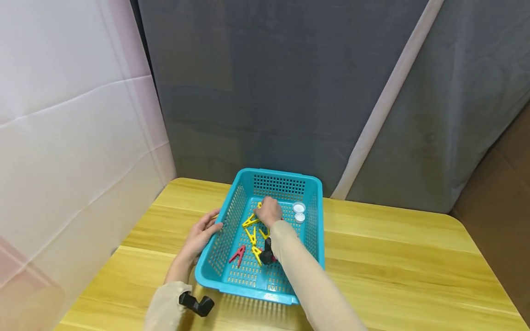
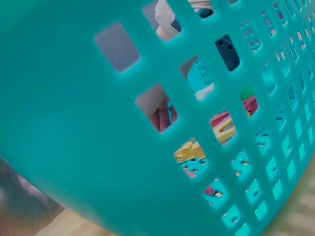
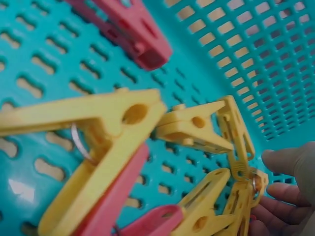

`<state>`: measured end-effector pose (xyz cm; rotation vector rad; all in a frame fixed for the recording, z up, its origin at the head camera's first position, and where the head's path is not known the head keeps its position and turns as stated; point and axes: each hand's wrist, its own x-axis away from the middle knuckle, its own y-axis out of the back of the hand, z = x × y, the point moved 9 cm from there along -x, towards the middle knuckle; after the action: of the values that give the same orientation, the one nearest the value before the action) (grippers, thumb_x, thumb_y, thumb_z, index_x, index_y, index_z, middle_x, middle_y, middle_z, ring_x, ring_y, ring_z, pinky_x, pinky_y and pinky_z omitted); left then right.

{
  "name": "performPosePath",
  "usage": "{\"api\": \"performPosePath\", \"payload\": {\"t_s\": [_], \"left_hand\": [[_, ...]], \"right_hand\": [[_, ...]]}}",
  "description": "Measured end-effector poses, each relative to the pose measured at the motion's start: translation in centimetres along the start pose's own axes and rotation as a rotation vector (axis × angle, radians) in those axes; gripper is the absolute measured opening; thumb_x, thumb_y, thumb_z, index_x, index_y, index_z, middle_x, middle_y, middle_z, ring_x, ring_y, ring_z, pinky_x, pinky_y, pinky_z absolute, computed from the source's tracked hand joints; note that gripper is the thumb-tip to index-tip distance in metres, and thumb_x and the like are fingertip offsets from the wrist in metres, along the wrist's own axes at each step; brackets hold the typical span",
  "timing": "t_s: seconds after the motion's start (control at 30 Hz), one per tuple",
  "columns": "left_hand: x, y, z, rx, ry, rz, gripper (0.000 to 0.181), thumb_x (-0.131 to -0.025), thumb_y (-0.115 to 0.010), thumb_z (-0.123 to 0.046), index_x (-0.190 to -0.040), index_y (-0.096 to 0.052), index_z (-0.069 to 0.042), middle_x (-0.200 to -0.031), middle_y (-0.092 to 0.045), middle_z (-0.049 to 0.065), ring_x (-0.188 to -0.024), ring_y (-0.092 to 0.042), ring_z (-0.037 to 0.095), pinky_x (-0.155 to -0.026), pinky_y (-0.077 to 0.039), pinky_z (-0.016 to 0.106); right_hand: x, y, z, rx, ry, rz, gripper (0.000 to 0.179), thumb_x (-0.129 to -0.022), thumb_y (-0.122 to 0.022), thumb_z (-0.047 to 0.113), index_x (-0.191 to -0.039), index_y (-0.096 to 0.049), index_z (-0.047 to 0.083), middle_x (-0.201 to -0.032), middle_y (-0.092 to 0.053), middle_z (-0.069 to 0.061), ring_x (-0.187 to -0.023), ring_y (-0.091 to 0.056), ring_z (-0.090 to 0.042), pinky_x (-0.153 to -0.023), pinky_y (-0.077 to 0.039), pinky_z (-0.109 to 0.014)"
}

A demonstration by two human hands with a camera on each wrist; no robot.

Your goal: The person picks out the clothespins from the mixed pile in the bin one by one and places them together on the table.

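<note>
A turquoise plastic basket (image 1: 271,296) stands on the wooden table, holding several yellow and red clothespins. My left hand (image 1: 200,236) holds its left side from outside, thumb at the rim; the left wrist view shows mostly the perforated wall, with part of that hand at lower left. Inside the basket, my right hand (image 1: 269,211) reaches down at the far end. In the right wrist view its thumb and fingers are spread apart beside the end of a yellow clothespin (image 3: 241,201). Nearer that camera lie another yellow clothespin (image 3: 113,128) and a red clothespin (image 3: 142,44).
Two small round white lids (image 1: 299,212) lie in the basket near its right wall. Around it spreads the wooden table (image 1: 397,257). A grey cloth (image 1: 265,92) hangs behind, a white cloth (image 1: 74,115) on the left, and a brown panel (image 1: 497,184) stands at the right.
</note>
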<state>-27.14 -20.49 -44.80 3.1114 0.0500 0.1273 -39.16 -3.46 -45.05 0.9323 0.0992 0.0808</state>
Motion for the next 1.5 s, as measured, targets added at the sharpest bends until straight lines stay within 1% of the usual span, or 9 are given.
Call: {"api": "performPosePath", "payload": {"t_s": [0.17,0.3,0.47,0.6,0.77,0.97,1.1,1.33,1.5], "left_hand": [[0.0,-0.2,-0.1,-0.014,-0.002,-0.001,0.051,-0.096,-0.049,-0.009,-0.144,-0.032,-0.005,-0.135,-0.044,0.025,-0.112,-0.054,0.031,-0.085,-0.051,0.039],[0.0,-0.4,-0.1,-0.024,-0.013,-0.006,0.050,-0.095,-0.050,-0.008,-0.142,-0.034,-0.005,-0.132,-0.047,0.026,-0.106,-0.057,0.029,-0.082,-0.052,0.038],[-0.4,-0.6,-0.2,-0.048,-0.029,0.002,0.048,-0.096,-0.050,-0.008,-0.142,-0.035,-0.005,-0.129,-0.049,0.027,-0.103,-0.058,0.028,-0.080,-0.053,0.038],[-0.5,-0.7,-0.2,-0.062,-0.035,0.011,0.048,-0.096,-0.049,-0.007,-0.142,-0.035,-0.004,-0.129,-0.048,0.027,-0.106,-0.056,0.031,-0.082,-0.052,0.039],[-0.5,-0.8,0.0,-0.068,-0.042,0.015,0.048,-0.096,-0.049,-0.008,-0.142,-0.035,-0.004,-0.130,-0.048,0.027,-0.108,-0.055,0.033,-0.082,-0.052,0.039],[-0.7,-0.6,0.1,-0.071,-0.040,-0.006,0.048,-0.095,-0.050,-0.007,-0.141,-0.036,-0.003,-0.130,-0.048,0.027,-0.107,-0.055,0.031,-0.082,-0.052,0.037],[-0.9,-0.6,0.0,-0.081,-0.042,-0.011,0.048,-0.095,-0.050,-0.007,-0.141,-0.037,-0.004,-0.129,-0.049,0.027,-0.105,-0.057,0.030,-0.081,-0.053,0.037],[-1.0,-0.4,-0.1,-0.074,-0.042,-0.006,0.048,-0.095,-0.050,-0.008,-0.141,-0.037,-0.004,-0.128,-0.049,0.027,-0.102,-0.058,0.027,-0.078,-0.053,0.034],[-1.0,-0.4,-0.2,-0.078,-0.042,0.007,0.048,-0.096,-0.049,-0.010,-0.142,-0.035,-0.004,-0.130,-0.048,0.028,-0.104,-0.057,0.027,-0.080,-0.053,0.035]], "right_hand": [[-0.2,-0.2,-0.3,0.083,-0.024,-0.038,0.048,-0.077,-0.076,0.024,-0.053,-0.036,0.014,-0.053,-0.037,0.001,-0.049,-0.040,-0.015,-0.042,-0.034,-0.030],[-0.3,-0.1,-0.4,0.121,-0.058,-0.066,0.038,-0.076,-0.075,0.020,-0.055,-0.045,0.012,-0.065,-0.057,-0.007,-0.063,-0.058,-0.022,-0.051,-0.049,-0.038],[-0.3,0.2,-0.8,0.131,-0.080,-0.081,0.026,-0.074,-0.073,0.013,-0.059,-0.052,0.010,-0.077,-0.065,-0.014,-0.072,-0.063,-0.027,-0.057,-0.052,-0.041],[-0.3,0.2,-1.1,0.120,-0.066,-0.079,0.023,-0.072,-0.074,0.012,-0.061,-0.054,0.008,-0.074,-0.063,-0.014,-0.068,-0.062,-0.027,-0.055,-0.051,-0.040],[-0.2,0.7,-1.2,0.056,-0.061,-0.060,0.033,-0.071,-0.073,0.009,-0.056,-0.044,0.011,-0.061,-0.050,-0.006,-0.055,-0.049,-0.021,-0.047,-0.043,-0.034],[0.1,3.0,0.0,-0.037,0.005,-0.079,0.051,-0.072,-0.070,0.004,-0.049,-0.027,0.016,-0.049,-0.024,0.004,-0.045,-0.023,-0.012,-0.042,-0.024,-0.026],[0.2,4.9,0.8,-0.117,0.045,-0.096,0.054,-0.074,-0.067,0.001,-0.048,-0.022,0.017,-0.048,-0.013,0.006,-0.045,-0.010,-0.010,-0.043,-0.015,-0.025],[-0.1,7.6,1.3,-0.187,0.050,-0.129,0.054,-0.077,-0.073,0.009,-0.052,-0.026,0.016,-0.051,-0.015,0.004,-0.049,-0.013,-0.012,-0.046,-0.020,-0.025],[0.2,9.5,1.3,-0.205,0.041,-0.132,0.040,-0.079,-0.073,0.011,-0.058,-0.039,0.013,-0.052,-0.027,0.004,-0.048,-0.024,-0.011,-0.048,-0.028,-0.024]]}}
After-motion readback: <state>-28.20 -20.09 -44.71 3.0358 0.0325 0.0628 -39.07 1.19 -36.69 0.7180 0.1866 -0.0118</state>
